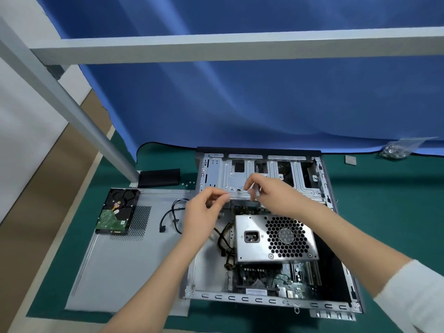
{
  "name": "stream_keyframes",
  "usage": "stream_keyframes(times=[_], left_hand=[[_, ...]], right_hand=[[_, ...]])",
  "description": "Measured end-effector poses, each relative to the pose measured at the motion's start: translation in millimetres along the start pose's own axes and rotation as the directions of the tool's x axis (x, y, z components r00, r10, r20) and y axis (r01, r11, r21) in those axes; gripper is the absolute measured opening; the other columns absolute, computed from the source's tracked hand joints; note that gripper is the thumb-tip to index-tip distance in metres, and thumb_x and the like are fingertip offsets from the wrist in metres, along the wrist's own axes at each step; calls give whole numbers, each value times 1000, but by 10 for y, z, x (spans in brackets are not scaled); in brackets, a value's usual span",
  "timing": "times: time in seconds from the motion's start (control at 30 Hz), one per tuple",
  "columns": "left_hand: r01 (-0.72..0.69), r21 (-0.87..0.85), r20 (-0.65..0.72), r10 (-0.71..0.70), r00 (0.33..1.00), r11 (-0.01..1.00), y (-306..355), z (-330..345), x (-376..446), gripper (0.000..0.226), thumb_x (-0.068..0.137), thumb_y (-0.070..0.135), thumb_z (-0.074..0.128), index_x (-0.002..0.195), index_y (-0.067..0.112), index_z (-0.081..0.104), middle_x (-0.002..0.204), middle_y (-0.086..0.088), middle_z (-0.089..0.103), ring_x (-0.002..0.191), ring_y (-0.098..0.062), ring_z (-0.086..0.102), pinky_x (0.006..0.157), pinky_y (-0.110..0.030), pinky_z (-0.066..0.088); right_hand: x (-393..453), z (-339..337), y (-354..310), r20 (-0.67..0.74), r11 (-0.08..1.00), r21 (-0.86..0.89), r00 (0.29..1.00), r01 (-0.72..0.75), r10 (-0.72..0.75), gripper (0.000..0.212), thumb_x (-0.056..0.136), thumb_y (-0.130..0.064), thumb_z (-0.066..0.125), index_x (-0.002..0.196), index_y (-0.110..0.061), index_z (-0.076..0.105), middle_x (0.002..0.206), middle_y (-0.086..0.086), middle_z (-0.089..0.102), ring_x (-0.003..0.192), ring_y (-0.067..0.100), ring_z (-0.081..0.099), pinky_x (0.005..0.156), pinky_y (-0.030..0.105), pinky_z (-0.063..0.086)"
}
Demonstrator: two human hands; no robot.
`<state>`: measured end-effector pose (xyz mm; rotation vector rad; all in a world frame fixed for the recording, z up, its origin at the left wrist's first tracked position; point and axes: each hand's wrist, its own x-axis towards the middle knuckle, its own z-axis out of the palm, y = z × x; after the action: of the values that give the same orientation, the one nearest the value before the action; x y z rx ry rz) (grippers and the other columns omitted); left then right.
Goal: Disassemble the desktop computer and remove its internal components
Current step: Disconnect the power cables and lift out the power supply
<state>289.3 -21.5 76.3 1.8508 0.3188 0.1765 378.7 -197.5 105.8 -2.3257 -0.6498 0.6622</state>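
Blue curtain (264, 104) hanging behind green mat (384, 224), grey frame bar (216, 48) overhead, clear bag of screws (398, 150) far right.

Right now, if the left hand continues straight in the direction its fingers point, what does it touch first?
Probably the right hand: the left hand points up and right toward it, above the drive cage. Depth between them is unclear.

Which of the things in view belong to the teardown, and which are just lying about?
Job: open grey metal computer case; silver power supply box; removed hard drive, green board up; loose black cable.
Lying about: clear plastic bag of screws; small grey square pad.
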Motion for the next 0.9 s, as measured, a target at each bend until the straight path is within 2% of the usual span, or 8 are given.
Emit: stream_keyframes(times=[0.07, 0.2, 0.33, 0.43, 0.5, 0.63, 0.77, 0.9], left_hand=[[29, 10, -55, -28, 998, 1000, -117, -182, 98, 7, 84, 21, 69, 81, 28, 70, 78, 13, 70, 74, -2, 63, 69, -11, 48], [186, 55, -198, -172, 965, 981, -453, -531, 397, 12, 87, 23, 67, 81, 33, 68, 77, 16, 70, 73, 5, 61, 70, -11, 48], [348, 104, -265, -311, 913, 932, -895, -742, 702, 7, 90, 16, 64, 93, 19, 69, 91, 4, 69, 87, -10, 63, 77, -13, 44], [386, 249, -235, -331, 914, 888, -1101, -757, 940, 8, 89, 11, 63, 94, 13, 69, 88, 0, 68, 79, -9, 59, 59, -2, 39], [396, 336, -189, -351, 917, 854, -1176, -702, 1099, 6, 89, 12, 62, 91, 14, 68, 83, 0, 68, 74, -10, 59, 53, -4, 38], [355, 575, -113, -358, 927, 737, -1301, -548, 1360, 14, 91, 15, 59, 96, 12, 71, 91, -2, 70, 76, -9, 55, 64, -12, 37], [331, 703, -81, -391, 917, 629, -1383, -448, 1508, 23, 87, 8, 50, 95, 16, 70, 96, -7, 70, 86, -23, 62, 74, -29, 50], [288, 785, -63, -392, 918, 548, -1445, -404, 1598, 26, 88, 10, 46, 98, 16, 69, 99, -11, 68, 91, -31, 62, 73, -34, 51]], right_hand=[[217, 72, 14, 31, 996, -80, 999, -34, 37, 5, 95, -23, 51, 100, -23, 50, 81, -9, 56, 64, 4, 49, 52, 20, 33], [609, 208, 32, 77, 989, -113, 991, -98, 107, 11, 92, -20, 56, 98, -18, 47, 83, -4, 54, 70, 10, 51, 57, 22, 35], [867, 284, 85, 98, 981, -112, 980, -161, 172, 14, 90, -19, 61, 92, -19, 48, 88, -2, 55, 81, 16, 53, 69, 25, 37], [946, 308, 92, 112, 974, -154, 976, -169, 187, 14, 89, -19, 61, 91, -17, 47, 85, -3, 53, 79, 16, 50, 68, 23, 35], [960, 319, 80, 95, 970, -171, 978, -170, 188, 13, 90, -17, 60, 89, -16, 47, 82, -2, 53, 76, 17, 50, 66, 24, 34], [944, 339, 101, 81, 972, -170, 981, -161, 176, 12, 91, -15, 59, 88, -14, 46, 79, -2, 54, 74, 16, 50, 55, 23, 35], [936, 353, 156, 76, 976, -120, 979, -180, 189, 11, 91, -13, 60, 89, -13, 49, 79, 0, 56, 70, 13, 51, 54, 18, 37], [949, 385, 196, 53, 976, -105, 978, -193, 199, 14, 89, -9, 62, 86, -14, 49, 74, -1, 55, 64, 1, 50, 49, 14, 36]])
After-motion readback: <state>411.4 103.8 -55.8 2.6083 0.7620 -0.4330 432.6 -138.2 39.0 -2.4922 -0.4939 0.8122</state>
